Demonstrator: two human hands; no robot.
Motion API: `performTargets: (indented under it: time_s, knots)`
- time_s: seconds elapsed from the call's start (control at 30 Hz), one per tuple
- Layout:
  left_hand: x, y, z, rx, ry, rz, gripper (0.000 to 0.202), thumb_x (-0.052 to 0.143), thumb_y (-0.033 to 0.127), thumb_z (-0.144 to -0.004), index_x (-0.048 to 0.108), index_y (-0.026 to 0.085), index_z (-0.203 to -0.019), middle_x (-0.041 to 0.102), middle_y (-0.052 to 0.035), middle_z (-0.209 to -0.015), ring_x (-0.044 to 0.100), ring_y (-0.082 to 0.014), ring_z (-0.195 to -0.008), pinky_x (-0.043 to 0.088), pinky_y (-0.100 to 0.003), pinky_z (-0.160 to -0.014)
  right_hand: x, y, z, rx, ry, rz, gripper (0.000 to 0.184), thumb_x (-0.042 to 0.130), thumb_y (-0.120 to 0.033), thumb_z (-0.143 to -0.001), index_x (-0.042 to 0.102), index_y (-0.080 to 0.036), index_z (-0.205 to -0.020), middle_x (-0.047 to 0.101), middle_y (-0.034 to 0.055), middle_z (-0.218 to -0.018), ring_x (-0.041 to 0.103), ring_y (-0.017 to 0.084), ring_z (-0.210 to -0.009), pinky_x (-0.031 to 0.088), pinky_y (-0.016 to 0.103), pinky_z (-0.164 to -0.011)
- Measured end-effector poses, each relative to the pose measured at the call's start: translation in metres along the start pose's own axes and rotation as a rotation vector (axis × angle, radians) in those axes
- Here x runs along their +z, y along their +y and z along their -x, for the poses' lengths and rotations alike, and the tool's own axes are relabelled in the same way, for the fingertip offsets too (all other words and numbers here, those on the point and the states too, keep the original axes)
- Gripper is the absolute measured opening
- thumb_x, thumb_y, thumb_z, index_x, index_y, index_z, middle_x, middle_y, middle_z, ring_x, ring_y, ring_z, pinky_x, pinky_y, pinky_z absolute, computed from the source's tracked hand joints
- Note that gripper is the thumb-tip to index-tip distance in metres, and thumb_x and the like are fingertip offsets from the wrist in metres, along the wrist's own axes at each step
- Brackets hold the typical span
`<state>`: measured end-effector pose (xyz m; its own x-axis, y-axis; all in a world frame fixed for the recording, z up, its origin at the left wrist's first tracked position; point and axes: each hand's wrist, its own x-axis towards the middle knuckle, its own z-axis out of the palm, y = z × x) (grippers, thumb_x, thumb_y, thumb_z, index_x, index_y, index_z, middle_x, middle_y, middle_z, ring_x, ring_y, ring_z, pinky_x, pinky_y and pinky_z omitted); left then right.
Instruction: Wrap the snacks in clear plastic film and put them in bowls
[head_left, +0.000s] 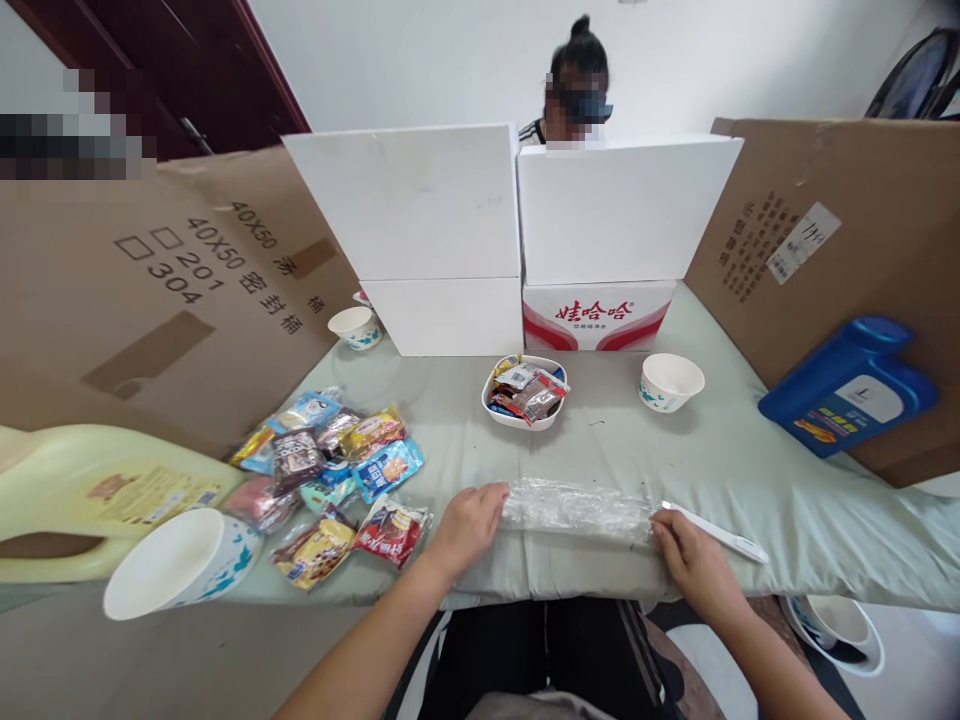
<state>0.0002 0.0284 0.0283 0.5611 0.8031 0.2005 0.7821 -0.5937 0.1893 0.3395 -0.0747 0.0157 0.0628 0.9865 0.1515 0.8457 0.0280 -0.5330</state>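
A crumpled strip of clear plastic (581, 507) lies stretched sideways along the front of the table. My left hand (469, 525) pinches its left end, thumb and fingers pressed together. At the other end, my right hand (691, 553) has its fingers closed on the plastic. A slim white plastic tool (720, 533) lies slantwise just beyond my right hand; what kind it is I cannot tell. Left of my left hand rests a red snack packet (391, 530), and a heap of wrapped snacks (330, 445) spreads behind it.
A white bowl of packets (525, 392) sits mid-table before white boxes (450, 315). Paper bowls stand at right (671, 382), back left (355, 327) and front left (184, 562). A yellow jug (97, 490) and blue bottle (851, 390) flank the cardboard sides. A person sits opposite.
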Motion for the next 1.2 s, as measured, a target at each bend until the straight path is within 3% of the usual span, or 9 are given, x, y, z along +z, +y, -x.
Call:
performTargets:
  time_s: [0.17, 0.4, 0.5, 0.63, 0.7, 0.8, 0.97, 1.1, 1.2]
  knots:
    - [0.014, 0.003, -0.033, -0.136, -0.112, -0.135, 0.025, 0.038, 0.019, -0.096, 0.062, 0.019, -0.105, 0.071, -0.0061, -0.087, 0.067, -0.0205, -0.072, 0.048, -0.029, -0.068, 0.013, -0.008, -0.028, 0.168, 0.015, 0.338, 0.03, 0.03, -0.034, -0.099, 0.057, -0.021, -0.102, 0.071, 0.0052, -0.093, 0.068, 0.02, -0.078, 0.047, 0.029, -0.066]
    - [0.012, 0.003, -0.038, -0.123, -0.137, -0.162, 0.022, 0.044, 0.025, -0.095, 0.062, 0.018, -0.106, 0.069, -0.0082, -0.087, 0.064, -0.0232, -0.071, 0.048, -0.034, -0.069, 0.019, -0.004, -0.031, 0.146, -0.001, 0.457, 0.029, 0.035, -0.035, -0.099, 0.059, -0.019, -0.099, 0.068, 0.0071, -0.09, 0.065, 0.02, -0.071, 0.041, 0.028, -0.059]
    - [0.0, 0.008, -0.035, -0.119, -0.087, -0.162, 0.023, 0.047, 0.023, -0.093, 0.061, 0.017, -0.111, 0.067, -0.0102, -0.095, 0.063, -0.0257, -0.084, 0.047, -0.039, -0.08, 0.014, -0.005, -0.027, 0.057, 0.115, 0.484, 0.031, 0.039, -0.036, -0.097, 0.06, -0.017, -0.109, 0.067, 0.0111, -0.098, 0.064, 0.024, -0.084, 0.045, 0.033, -0.07]
    - [-0.004, 0.041, -0.032, -0.095, 0.136, -0.11, 0.026, 0.045, 0.019, -0.092, 0.062, 0.014, -0.111, 0.064, -0.0134, -0.111, 0.056, -0.0287, -0.106, 0.041, -0.045, -0.096, 0.017, -0.027, -0.027, -0.208, 0.315, 0.447, 0.033, 0.045, -0.036, -0.095, 0.061, -0.016, -0.115, 0.061, 0.0154, -0.119, 0.052, 0.031, -0.116, 0.039, 0.046, -0.097]
    - [0.006, 0.064, -0.03, -0.022, 0.139, -0.048, 0.031, 0.043, 0.018, -0.093, 0.06, 0.014, -0.119, 0.06, -0.0134, -0.124, 0.051, -0.0289, -0.119, 0.037, -0.045, -0.102, 0.028, -0.042, -0.029, -0.357, 0.233, 0.422, 0.039, 0.046, -0.038, -0.094, 0.057, -0.018, -0.126, 0.055, 0.0137, -0.133, 0.042, 0.03, -0.129, 0.029, 0.049, -0.107]
    - [0.026, 0.084, -0.024, 0.052, -0.006, -0.015, 0.049, 0.049, 0.033, -0.093, 0.046, 0.014, -0.138, 0.043, -0.015, -0.146, 0.034, -0.0349, -0.136, 0.03, -0.054, -0.107, 0.046, -0.051, -0.029, -0.487, 0.039, 0.432, 0.065, 0.046, -0.055, -0.09, 0.041, -0.017, -0.142, 0.043, 0.013, -0.147, 0.029, 0.032, -0.139, 0.02, 0.052, -0.111]
    - [0.038, 0.066, -0.012, 0.111, -0.145, -0.034, 0.068, 0.05, 0.053, -0.091, 0.029, 0.022, -0.149, 0.028, -0.0128, -0.155, 0.019, -0.0351, -0.143, 0.019, -0.059, -0.111, 0.044, -0.027, -0.001, -0.459, -0.039, 0.471, 0.081, 0.045, -0.064, -0.086, 0.028, -0.016, -0.149, 0.034, 0.0118, -0.152, 0.023, 0.031, -0.142, 0.019, 0.049, -0.111]
    - [0.03, 0.066, -0.008, 0.095, -0.025, -0.052, 0.055, 0.053, 0.045, -0.091, 0.042, 0.026, -0.141, 0.038, -0.0114, -0.149, 0.029, -0.0364, -0.137, 0.026, -0.058, -0.107, 0.028, -0.01, 0.033, -0.459, 0.052, 0.512, 0.077, 0.053, -0.053, -0.085, 0.028, -0.016, -0.149, 0.038, 0.0116, -0.15, 0.026, 0.03, -0.141, 0.018, 0.048, -0.111]
    - [0.026, 0.086, -0.007, 0.016, 0.047, -0.005, 0.034, 0.051, 0.028, -0.092, 0.058, 0.022, -0.124, 0.057, -0.0126, -0.123, 0.051, -0.0317, -0.113, 0.041, -0.051, -0.095, 0.022, -0.002, 0.052, -0.463, 0.132, 0.505, 0.056, 0.051, -0.03, -0.087, 0.042, -0.021, -0.142, 0.051, 0.0074, -0.141, 0.041, 0.025, -0.131, 0.026, 0.042, -0.106]
